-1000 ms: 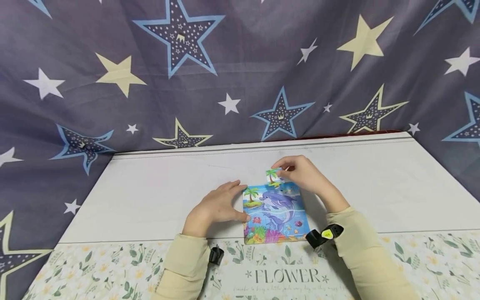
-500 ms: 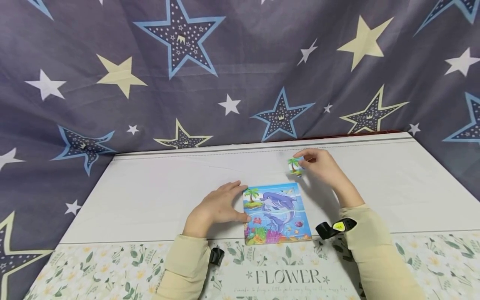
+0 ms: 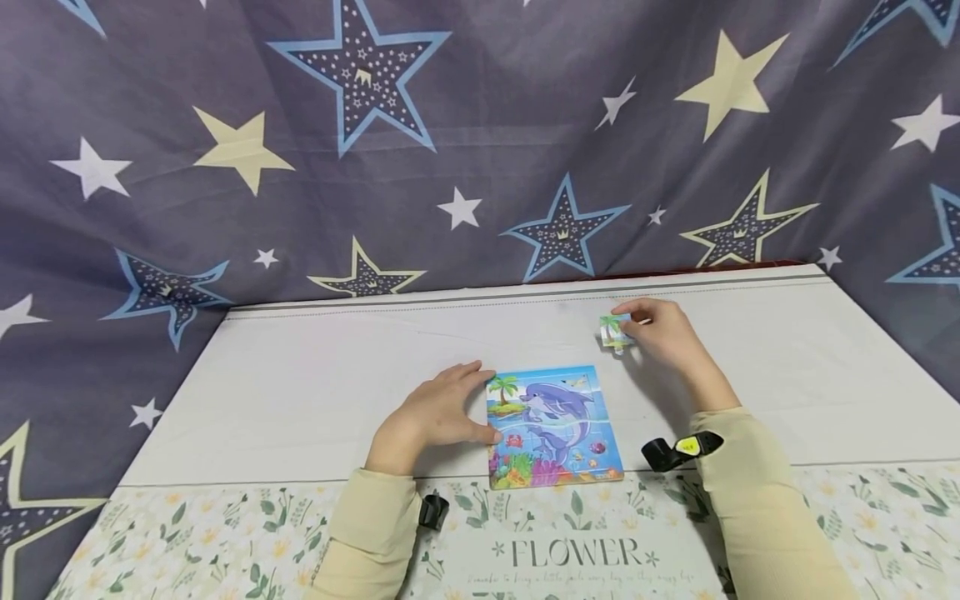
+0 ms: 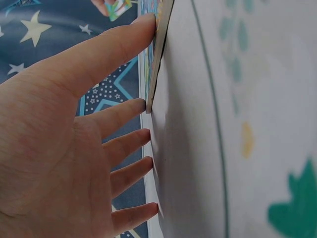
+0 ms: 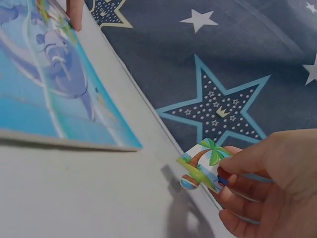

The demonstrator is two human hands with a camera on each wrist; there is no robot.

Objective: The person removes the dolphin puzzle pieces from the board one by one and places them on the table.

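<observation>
A square dolphin puzzle board lies flat on the table, showing a palm tree, dolphins, coral and a crab. My left hand rests at its left edge, fingers spread and fairly straight; in the left wrist view the thumb and index fingertip touch the board's edge. To the right of and beyond the board, my right hand pinches a puzzle piece between thumb and fingers, held above the table. That puzzle piece carries a palm tree picture and has a rounded tab, plain in the right wrist view.
A white cloth covers the table, with a floral strip lettered FLOWER along the front. Behind rises a dark curtain printed with stars. Each forearm wears a black strap.
My right hand has moved from over the board's top edge out to the right, carrying the puzzle piece with it. The left hand stays in place against the board.
</observation>
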